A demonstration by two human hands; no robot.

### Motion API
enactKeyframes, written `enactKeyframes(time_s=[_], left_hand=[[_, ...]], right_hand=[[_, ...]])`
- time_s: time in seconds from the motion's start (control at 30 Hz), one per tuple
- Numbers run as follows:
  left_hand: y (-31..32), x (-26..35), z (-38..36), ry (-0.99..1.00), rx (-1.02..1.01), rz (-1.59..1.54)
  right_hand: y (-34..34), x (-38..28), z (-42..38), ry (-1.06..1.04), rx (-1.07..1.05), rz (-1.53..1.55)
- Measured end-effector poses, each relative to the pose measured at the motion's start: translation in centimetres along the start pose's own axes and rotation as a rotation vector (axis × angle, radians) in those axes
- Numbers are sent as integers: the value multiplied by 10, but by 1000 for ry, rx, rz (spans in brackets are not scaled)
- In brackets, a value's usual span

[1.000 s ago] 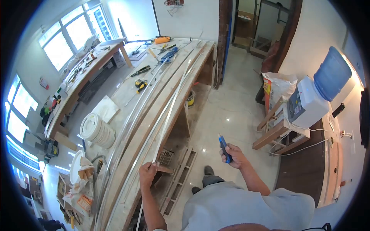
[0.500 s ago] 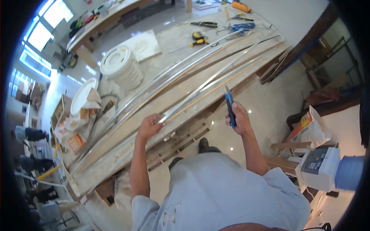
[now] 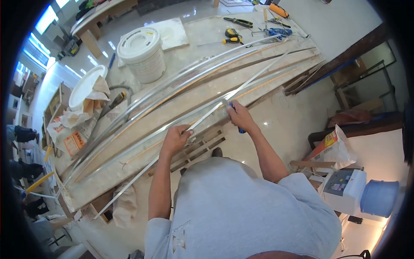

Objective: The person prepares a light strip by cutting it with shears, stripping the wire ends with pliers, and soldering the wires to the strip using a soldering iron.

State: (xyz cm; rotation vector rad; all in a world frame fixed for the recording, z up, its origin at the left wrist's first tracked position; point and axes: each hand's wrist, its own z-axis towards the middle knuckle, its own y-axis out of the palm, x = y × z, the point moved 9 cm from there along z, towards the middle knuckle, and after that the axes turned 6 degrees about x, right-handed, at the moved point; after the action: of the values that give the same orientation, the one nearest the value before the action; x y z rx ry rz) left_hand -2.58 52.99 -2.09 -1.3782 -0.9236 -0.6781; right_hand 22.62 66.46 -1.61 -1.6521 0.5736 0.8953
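My left hand is closed around a long thin white strip, which runs diagonally from lower left to the far right of the bench. In my right hand is a blue and black utility knife; its blade end is at the strip, a short way beyond my left hand. Several long metal and orange-edged strips lie along the bench beneath and behind.
Behind the strips stands a white bucket. Pliers, a tape measure, a yellow screwdriver and a blue tool lie farther back. A water dispenser is at right; people are at far left.
My right hand with the knife has moved left and down onto the strip. The strip now slants past my left hand toward the lower left. The whole view has shifted slightly.
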Motion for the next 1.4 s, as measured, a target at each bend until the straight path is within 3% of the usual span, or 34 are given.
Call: enactKeyframes(time_s=[0.03,0.1,0.43,0.53,0.83,1.0,1.13,1.2,1.33,1.4], left_hand=[[4,-4,-5,-106,-56,13],[11,-12,-8,-69,-17,16],[9,-3,-12,-79,-7,164],[12,-6,-11,-22,-10,184],[13,-9,-11,-65,-9,161],[13,-11,-10,-25,6,192],[10,-4,-9,0,22,152],[8,-1,-9,-20,15,155],[9,-5,-6,-16,3,134],[7,-3,-6,-29,-10,126]], right_hand=[[-1,-3,1,4,-9,-18],[-6,-8,6,-17,58,-234],[14,-8,-3,24,2,-325],[5,-4,-1,66,75,-290],[17,-29,-10,-97,70,-428],[6,-4,1,57,74,-309],[20,-11,-11,6,-11,-323],[1,2,-1,118,98,-265],[15,-8,-11,17,4,-379],[-4,2,-4,128,102,-320]])
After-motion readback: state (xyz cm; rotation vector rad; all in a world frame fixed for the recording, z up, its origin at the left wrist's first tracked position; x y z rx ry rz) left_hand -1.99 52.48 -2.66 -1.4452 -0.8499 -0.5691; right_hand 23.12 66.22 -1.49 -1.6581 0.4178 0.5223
